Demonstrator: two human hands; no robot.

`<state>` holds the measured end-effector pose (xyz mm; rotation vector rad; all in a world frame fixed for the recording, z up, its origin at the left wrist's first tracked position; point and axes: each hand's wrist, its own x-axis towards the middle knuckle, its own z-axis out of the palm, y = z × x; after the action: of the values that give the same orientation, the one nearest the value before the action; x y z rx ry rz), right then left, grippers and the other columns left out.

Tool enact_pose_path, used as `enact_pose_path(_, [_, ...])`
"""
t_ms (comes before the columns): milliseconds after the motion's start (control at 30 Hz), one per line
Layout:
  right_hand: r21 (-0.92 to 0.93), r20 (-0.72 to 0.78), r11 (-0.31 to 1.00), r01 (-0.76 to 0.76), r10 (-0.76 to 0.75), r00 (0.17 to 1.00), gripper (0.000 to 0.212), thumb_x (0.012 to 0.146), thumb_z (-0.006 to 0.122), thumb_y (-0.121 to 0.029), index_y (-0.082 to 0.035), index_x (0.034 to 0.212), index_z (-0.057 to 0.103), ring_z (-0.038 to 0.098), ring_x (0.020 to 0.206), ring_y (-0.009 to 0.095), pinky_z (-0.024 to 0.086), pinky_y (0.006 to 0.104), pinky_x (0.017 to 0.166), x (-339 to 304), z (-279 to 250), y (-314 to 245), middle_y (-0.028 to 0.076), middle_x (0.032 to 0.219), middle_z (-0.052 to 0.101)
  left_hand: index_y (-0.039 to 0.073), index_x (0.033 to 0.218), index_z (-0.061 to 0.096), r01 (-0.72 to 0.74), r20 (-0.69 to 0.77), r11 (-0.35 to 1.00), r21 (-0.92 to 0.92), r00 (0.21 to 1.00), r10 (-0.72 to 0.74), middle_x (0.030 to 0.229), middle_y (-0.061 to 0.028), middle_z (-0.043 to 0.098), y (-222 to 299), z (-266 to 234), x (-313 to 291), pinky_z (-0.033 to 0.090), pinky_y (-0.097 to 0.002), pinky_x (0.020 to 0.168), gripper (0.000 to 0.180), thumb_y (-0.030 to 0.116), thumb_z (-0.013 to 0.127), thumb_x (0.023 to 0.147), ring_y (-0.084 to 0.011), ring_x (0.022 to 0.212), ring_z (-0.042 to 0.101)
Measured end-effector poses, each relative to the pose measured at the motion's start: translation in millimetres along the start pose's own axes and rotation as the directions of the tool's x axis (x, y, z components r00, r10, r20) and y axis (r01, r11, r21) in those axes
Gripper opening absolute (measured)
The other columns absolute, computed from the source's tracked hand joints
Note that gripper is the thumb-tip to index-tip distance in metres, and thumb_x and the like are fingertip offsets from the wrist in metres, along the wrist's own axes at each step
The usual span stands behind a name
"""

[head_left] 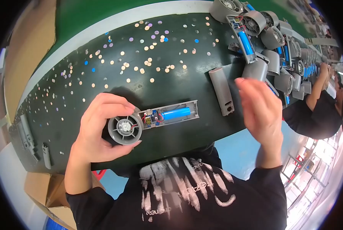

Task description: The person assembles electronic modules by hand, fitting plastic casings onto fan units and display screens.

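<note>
My left hand [89, 134] curls around the round grey head of an opened handheld fan [140, 122], thumb below and fingers above. The fan's handle shell points right, its inside facing up. In it lie a blue cylindrical battery [176, 113] and a small circuit board [151, 118] with a digit display and thin wires. To the right, a separate grey handle cover [219, 90] rests on the dark table. My right hand [260, 111] hangs just right of that cover, fingers stretched out, with nothing seen in it.
Many opened grey fans [252, 23] crowd the table's right side. Small round stickers [149, 61] are scattered across the dark table [171, 84]. Narrow grey parts [26, 134] lie at far left, above a cardboard box [45, 191]. Another person [309, 115] works at the right.
</note>
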<state>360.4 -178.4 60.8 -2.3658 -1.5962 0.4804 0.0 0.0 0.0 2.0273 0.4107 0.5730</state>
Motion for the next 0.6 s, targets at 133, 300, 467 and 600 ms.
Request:
enact_pose_path(133, [-0.349,0.221,0.498,0.794,-0.780,0.586,0.029,0.096,0.077,-0.013,-0.009,0.125,0.080,0.070,0.140,0.027,0.054,0.0479,0.120,37.0,-13.3,-4.2,0.007,0.142,0.078,0.008,0.129,0.070,0.014,-0.040,1.000,-0.021,0.999,-0.015,0.124,-0.0123,0.077,-1.1,3.7,-1.8,0.060,-0.0416,0.094,0.067,0.006,0.099,0.068,-0.0314,0.113,0.073])
enact_pose_path(300, [-0.168,0.447,0.404,0.899,-0.782,0.435,0.032,0.087,0.081,-0.013,-0.005,0.118,0.077,0.072,0.118,0.028,0.058,0.0477,0.108,44.2,-22.6,-8.3,0.006,0.114,0.075,0.008,0.130,0.069,0.001,-0.052,0.999,-0.037,0.999,-0.003,0.125,-0.0124,0.075,-3.4,4.4,-4.8,0.059,-0.0410,0.095,0.068,0.006,0.098,0.069,-0.0306,0.113,0.072])
enact_pose_path(467, [0.229,0.229,0.570,0.789,-0.819,0.525,0.054,0.077,0.095,-0.022,0.001,0.124,0.080,0.068,0.088,0.029,0.055,0.0408,0.074,41.2,-17.7,-5.6,0.011,0.100,0.068,0.009,0.131,0.069,0.009,-0.048,1.000,-0.022,0.999,-0.010,0.126,-0.0127,0.074,-0.2,2.3,-7.6,0.059,-0.0416,0.095,0.069,0.006,0.099,0.069,-0.0310,0.113,0.072])
enact_pose_path(600, [0.306,-0.125,0.520,0.798,-0.809,0.575,0.059,0.076,0.091,-0.013,0.002,0.131,0.077,0.069,0.080,0.030,0.057,0.0394,0.064,31.4,11.4,-49.6,0.011,0.101,0.067,0.010,0.131,0.067,0.004,-0.034,0.997,-0.082,0.999,-0.007,0.125,-0.0126,0.073,-4.8,7.8,-4.6,0.058,-0.0423,0.094,0.069,0.006,0.099,0.070,-0.0314,0.111,0.071])
